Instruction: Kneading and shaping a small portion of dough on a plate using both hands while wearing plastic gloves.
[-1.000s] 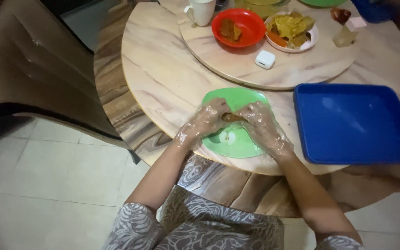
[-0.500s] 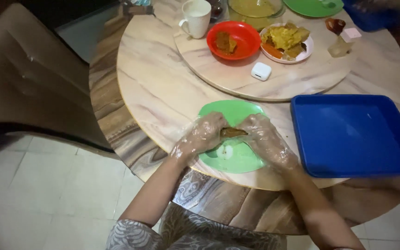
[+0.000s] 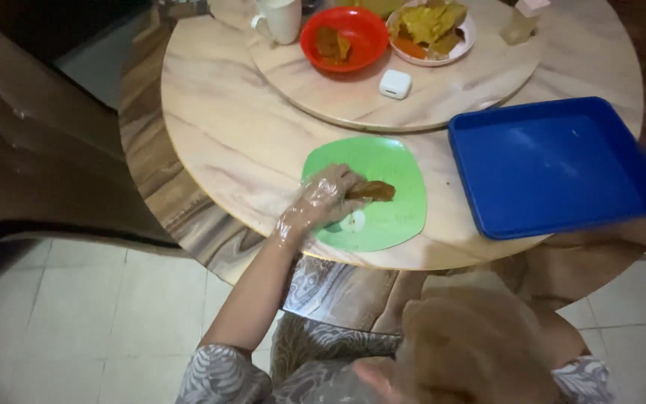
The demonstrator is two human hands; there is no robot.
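A brown piece of food (image 3: 371,191) lies on the green plate (image 3: 394,168), toward its left-centre, w/ a small pale bit (image 3: 356,220) on the plate just below it. The plate sits near the front edge of the round marbled table (image 3: 218,127). Just right of the plate, w/ a narrow gap, a blue tray (image 3: 555,168) is set; nothing is seen in it. Beyond the plate a round turntable (image 3: 443,97) is carried on the table, w/ a small white box (image 3: 395,84), a red bowl (image 3: 343,37) holding brown food, a white plate (image 3: 431,30) of yellow & orange food, a white mug (image 3: 278,19) & a small clear bottle (image 3: 519,26). A chair back (image 3: 46,150) is seen at far left. Nothing blocks the food from above.

The food's left end is gripped by the left hand (image 3: 323,202), which is covered w/ a clear plastic glove; fingers are closed round that end, the rest sticking out to the right. The forearm runs up from lower left, wrist over the table edge.

The right hand (image 3: 472,344) is raised close to the camera, badly blurred, well apart from the plate; its grip can't be told, nor anything in it.
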